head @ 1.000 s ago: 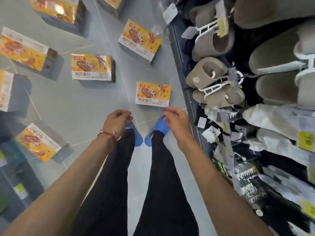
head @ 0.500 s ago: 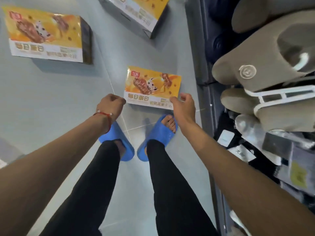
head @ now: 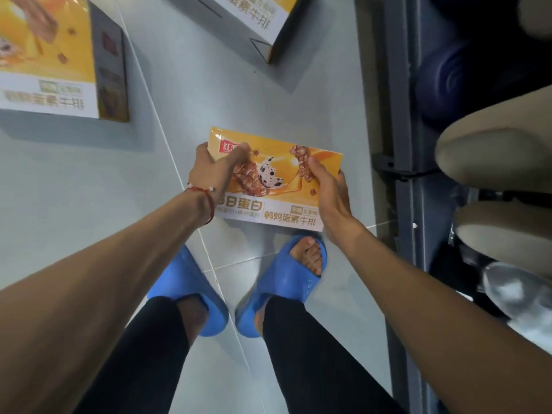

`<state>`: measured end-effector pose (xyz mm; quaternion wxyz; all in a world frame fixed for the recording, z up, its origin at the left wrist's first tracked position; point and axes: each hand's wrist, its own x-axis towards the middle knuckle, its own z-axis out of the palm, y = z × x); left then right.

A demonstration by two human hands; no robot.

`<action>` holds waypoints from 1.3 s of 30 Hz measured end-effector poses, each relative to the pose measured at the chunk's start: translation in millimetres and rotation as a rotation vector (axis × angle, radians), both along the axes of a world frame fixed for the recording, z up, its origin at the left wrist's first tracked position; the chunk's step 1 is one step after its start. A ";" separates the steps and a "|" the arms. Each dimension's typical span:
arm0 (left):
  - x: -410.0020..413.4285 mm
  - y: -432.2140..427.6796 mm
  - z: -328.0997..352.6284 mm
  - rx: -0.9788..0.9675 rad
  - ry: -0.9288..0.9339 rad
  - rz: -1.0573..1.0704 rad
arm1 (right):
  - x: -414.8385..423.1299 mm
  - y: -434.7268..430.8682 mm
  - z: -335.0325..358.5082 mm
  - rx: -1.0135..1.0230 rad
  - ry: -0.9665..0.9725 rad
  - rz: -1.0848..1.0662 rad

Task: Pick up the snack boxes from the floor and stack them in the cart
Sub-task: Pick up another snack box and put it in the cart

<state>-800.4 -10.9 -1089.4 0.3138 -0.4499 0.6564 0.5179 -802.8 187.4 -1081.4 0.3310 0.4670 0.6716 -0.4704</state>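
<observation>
An orange and white snack box [head: 277, 186] with a meat picture is just ahead of my feet, over the grey floor. My left hand [head: 212, 171] grips its left end, thumb laid across the top face. My right hand [head: 327, 189] grips the right end, thumb on top and fingers under the edge. A second snack box [head: 56, 58] lies flat on the floor at the upper left. A third box [head: 254, 16] lies at the top centre, cut off by the frame. No cart is in view.
A dark shelf unit [head: 403, 144] runs along the right, with beige slippers [head: 493, 150] sticking out at hand height. My feet in blue sandals [head: 286, 279] stand on the grey tiled floor [head: 74, 189] just below the held box.
I have bent lower, so the boxes look much bigger. Both hands, which were beside the nearest box, have closed round its two ends.
</observation>
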 end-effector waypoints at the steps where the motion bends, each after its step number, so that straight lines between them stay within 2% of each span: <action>1: 1.5 -0.5 2.0 -0.009 0.006 -0.002 | -0.2 -2.5 3.6 0.018 -0.004 0.001; 8: 14.7 -22.2 67.3 -0.029 -0.018 -0.007 | 24.2 -29.0 83.0 0.052 -0.051 -0.037; 15: 29.4 -58.9 193.0 -0.013 -0.047 0.068 | 37.1 -69.3 207.1 0.092 -0.044 -0.103; 23: 61.4 -101.9 357.8 0.033 -0.037 0.271 | 38.8 -113.4 354.6 0.116 0.032 0.004; 32: 103.8 -146.6 514.2 0.026 0.078 0.460 | 55.8 -157.2 517.4 -0.013 0.128 0.126; 39: 155.1 -145.0 600.3 -0.045 0.231 0.604 | 78.8 -159.4 611.5 -0.179 0.213 0.272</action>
